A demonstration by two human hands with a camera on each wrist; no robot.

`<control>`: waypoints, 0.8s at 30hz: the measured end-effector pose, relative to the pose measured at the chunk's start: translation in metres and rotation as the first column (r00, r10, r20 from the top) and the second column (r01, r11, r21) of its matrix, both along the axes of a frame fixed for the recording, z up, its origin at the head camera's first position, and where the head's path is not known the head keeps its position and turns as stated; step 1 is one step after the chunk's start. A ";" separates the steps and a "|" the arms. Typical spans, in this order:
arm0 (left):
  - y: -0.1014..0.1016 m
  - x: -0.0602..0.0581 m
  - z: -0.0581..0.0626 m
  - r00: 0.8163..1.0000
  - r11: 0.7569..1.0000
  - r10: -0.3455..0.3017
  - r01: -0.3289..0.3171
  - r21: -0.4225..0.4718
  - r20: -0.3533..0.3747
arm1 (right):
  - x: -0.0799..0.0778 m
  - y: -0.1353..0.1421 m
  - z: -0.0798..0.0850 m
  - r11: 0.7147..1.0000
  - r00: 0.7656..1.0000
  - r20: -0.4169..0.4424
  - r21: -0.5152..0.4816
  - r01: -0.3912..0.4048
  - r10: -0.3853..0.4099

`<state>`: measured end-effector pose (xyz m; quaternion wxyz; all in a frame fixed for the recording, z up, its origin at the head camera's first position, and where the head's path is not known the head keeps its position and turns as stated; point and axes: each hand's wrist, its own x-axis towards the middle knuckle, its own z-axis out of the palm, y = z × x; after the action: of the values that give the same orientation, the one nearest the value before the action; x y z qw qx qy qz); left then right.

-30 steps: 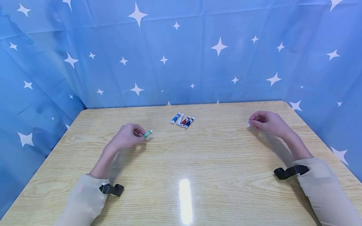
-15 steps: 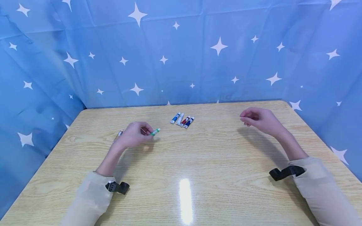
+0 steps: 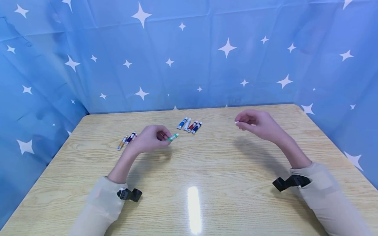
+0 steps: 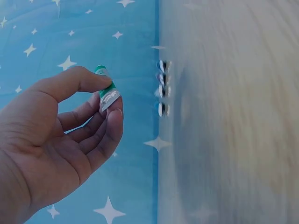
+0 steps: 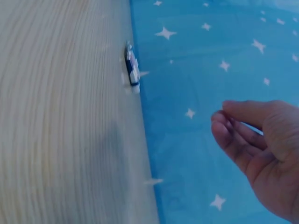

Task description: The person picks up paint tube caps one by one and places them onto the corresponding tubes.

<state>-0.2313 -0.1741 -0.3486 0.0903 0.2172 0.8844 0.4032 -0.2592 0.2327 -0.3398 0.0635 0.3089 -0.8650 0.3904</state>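
The left hand (image 3: 150, 139) is partly closed, its thumb pinching a green tube (image 3: 173, 137) against the curved fingers, with the tube raised off the worktop (image 3: 230, 164) just ahead of the fingertips. The right hand (image 3: 261, 127), well apart to the right, has thumb and fingertips drawn together on a small white piece (image 3: 236, 122), too small to identify and hidden in the right wrist view. Beyond the left hand and slightly to its right, a blue tube (image 3: 182, 123), a white tube (image 3: 187, 124), a red tube (image 3: 192, 126) and a dark blue tube (image 3: 196, 127) lie side by side. Just left of that hand lie a gold tube (image 3: 121, 143) and a dark purple tube (image 3: 129, 139); the hand partly covers a further pinkish one (image 3: 135, 136). Against half a second ago, both hands have moved inward, nearer each other, and the left has uncovered more of the tubes beside it.
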 end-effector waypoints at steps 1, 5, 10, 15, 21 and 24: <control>0.002 0.000 0.001 1.000 1.000 -0.005 0.005 0.003 0.000 | 0.001 -0.003 0.001 1.000 1.000 -0.003 -0.006 -0.010 0.010; 0.011 0.000 0.005 0.999 0.999 -0.032 0.032 0.027 -0.015 | 0.004 -0.015 0.003 0.998 0.999 -0.017 -0.027 -0.050 0.050; 0.021 -0.002 0.009 0.996 0.996 -0.072 0.075 0.050 -0.047 | 0.005 -0.028 0.006 0.996 0.997 -0.025 -0.031 -0.080 0.079; 0.034 -0.004 0.015 0.991 0.990 -0.113 0.118 0.075 -0.071 | 0.006 -0.040 0.009 0.995 0.994 -0.030 -0.012 -0.101 0.101; 0.051 -0.005 0.023 0.984 0.979 -0.158 0.167 0.118 -0.082 | 0.008 -0.054 0.011 0.992 0.991 -0.029 -0.015 -0.128 0.128; 0.057 -0.007 0.025 0.982 0.976 -0.168 0.179 0.127 -0.089 | 0.007 -0.061 0.012 0.988 0.989 -0.022 -0.039 -0.147 0.147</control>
<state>-0.2381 -0.1167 -0.3237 0.0759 0.3148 0.8355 0.4439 -0.2522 0.1720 -0.3280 0.0492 0.3743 -0.8311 0.4083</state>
